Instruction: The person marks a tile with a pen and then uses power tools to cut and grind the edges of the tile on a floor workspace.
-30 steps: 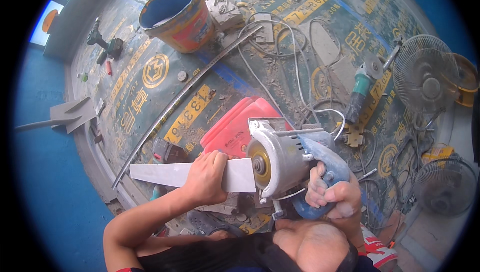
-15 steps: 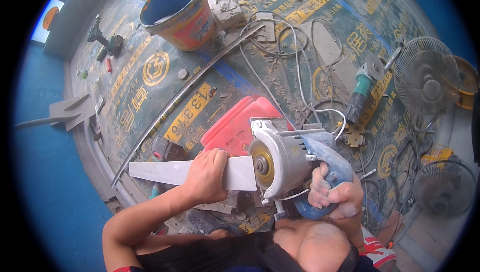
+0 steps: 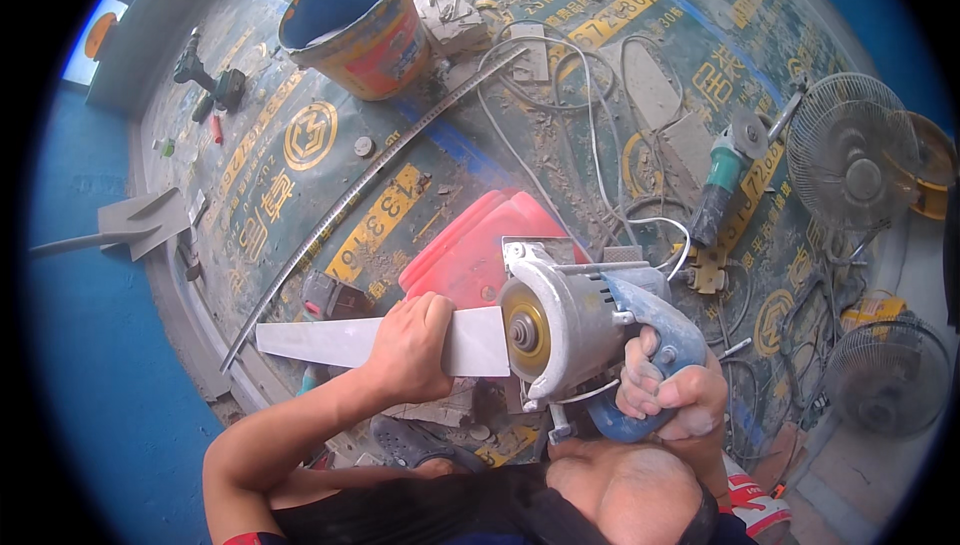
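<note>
My left hand [image 3: 412,345] is closed over a long, pale grey strip of tile [image 3: 315,341], which tapers toward its left end. The strip's right end meets or nearly meets the round yellowish blade [image 3: 524,329] of a hand-held tile cutter. My right hand [image 3: 672,387] is wrapped around the blue handle of this dusty cutter [image 3: 580,310], fingers near its trigger. Whether the blade spins I cannot tell. Just beyond both hands lies a red plastic box or stool [image 3: 465,250], partly hidden by the cutter.
A dirty bucket [image 3: 395,60] stands at the far side. A long metal straightedge [image 3: 330,225] lies left. On the right are a green angle grinder [image 3: 722,180], a fan [image 3: 850,155], another fan [image 3: 885,380] and tangled cables. A shovel [image 3: 145,225] and cordless drill [image 3: 210,80] lie far left.
</note>
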Motion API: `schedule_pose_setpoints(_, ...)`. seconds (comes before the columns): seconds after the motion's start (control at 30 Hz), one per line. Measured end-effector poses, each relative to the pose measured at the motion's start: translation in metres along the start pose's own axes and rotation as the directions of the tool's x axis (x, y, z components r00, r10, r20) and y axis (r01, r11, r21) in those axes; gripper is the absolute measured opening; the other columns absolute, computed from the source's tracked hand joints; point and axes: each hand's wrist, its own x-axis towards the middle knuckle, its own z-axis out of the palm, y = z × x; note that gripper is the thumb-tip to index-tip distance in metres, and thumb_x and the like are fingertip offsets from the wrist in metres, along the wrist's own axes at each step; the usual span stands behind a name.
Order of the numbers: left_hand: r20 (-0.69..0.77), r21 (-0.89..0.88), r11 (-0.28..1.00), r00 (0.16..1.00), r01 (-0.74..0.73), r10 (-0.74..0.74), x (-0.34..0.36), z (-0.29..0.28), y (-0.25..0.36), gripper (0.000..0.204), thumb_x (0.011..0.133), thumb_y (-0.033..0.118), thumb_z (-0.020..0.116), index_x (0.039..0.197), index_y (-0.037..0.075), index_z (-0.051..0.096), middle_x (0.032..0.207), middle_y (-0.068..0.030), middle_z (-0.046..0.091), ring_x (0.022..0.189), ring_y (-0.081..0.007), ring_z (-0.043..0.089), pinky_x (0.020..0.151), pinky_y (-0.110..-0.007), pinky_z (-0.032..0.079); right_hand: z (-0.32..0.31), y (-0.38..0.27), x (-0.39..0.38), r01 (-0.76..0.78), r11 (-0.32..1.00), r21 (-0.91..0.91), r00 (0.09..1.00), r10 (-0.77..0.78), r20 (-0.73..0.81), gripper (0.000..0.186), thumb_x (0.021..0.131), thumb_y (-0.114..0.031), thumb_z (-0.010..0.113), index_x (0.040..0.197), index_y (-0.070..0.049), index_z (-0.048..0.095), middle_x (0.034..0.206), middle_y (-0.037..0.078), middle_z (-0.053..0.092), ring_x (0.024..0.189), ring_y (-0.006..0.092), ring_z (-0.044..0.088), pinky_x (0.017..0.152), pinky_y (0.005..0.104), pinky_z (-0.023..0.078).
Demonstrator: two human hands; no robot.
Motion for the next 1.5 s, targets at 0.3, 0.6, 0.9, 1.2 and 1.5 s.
schedule_pose_setpoints(0.3,-0.004,-0.015,1.0,1.0,0.004,-0.005,0.002,-0.001,0.0,0.05,0.059,0.007,0.079,0.099,0.0,0.049,0.093,-0.0183,0.058,0.093,-0.0411,0.061,0.083,-0.048,0.048,0.0,-0.002,-0.001,-0.004,1.0,0.01,1.0,0.004,0.015,0.05,0.06,-0.01,0.064,0.109,-0.006,0.056,0.073,0.004,0.047,0.055,0.0149,0.047,0.058,0.0332,0.043)
schedule_pose_setpoints(0.6,0.001,-0.013,1.0,1.0,0.012,-0.012,0.002,0.0,0.0,0.052,0.06,0.009,0.082,0.099,0.001,0.049,0.094,-0.0177,0.058,0.093,-0.0403,0.061,0.083,-0.048,0.048,-0.004,0.0,-0.001,-0.006,1.0,0.012,1.0,0.006,0.023,0.05,0.06,-0.01,0.064,0.109,-0.005,0.057,0.073,0.004,0.048,0.055,0.0148,0.047,0.057,0.0333,0.042)
schedule_pose_setpoints(0.9,-0.012,-0.013,1.0,1.0,0.006,-0.006,-0.001,0.0,-0.001,0.052,0.061,0.01,0.082,0.1,0.001,0.049,0.094,-0.0174,0.058,0.093,-0.0397,0.061,0.084,-0.047,0.048,-0.007,0.003,-0.001,-0.013,0.999,0.029,0.999,0.012,0.032,0.05,0.06,-0.009,0.065,0.11,-0.006,0.057,0.073,0.005,0.048,0.055,0.0153,0.047,0.057,0.0336,0.043)
schedule_pose_setpoints(1.2,-0.02,-0.012,1.0,1.0,0.015,-0.015,-0.004,0.0,-0.003,0.054,0.06,0.01,0.084,0.101,0.001,0.049,0.095,-0.0174,0.058,0.093,-0.0398,0.062,0.084,-0.048,0.049,-0.013,0.003,-0.001,-0.064,0.996,0.064,0.995,0.059,0.08,0.048,0.061,-0.007,0.063,0.108,-0.005,0.056,0.077,0.008,0.052,0.064,0.0168,0.049,0.064,0.0328,0.044)
schedule_pose_setpoints(1.5,-0.014,-0.015,1.0,1.0,0.012,-0.012,0.001,0.001,0.0,0.058,0.06,0.013,0.086,0.104,0.001,0.05,0.097,-0.0177,0.059,0.096,-0.0396,0.063,0.086,-0.047,0.049,-0.017,0.001,-0.005,-0.047,0.996,0.075,0.995,0.04,0.093,0.049,0.061,-0.007,0.064,0.109,-0.006,0.057,0.078,0.007,0.052,0.062,0.0159,0.047,0.064,0.0328,0.044)
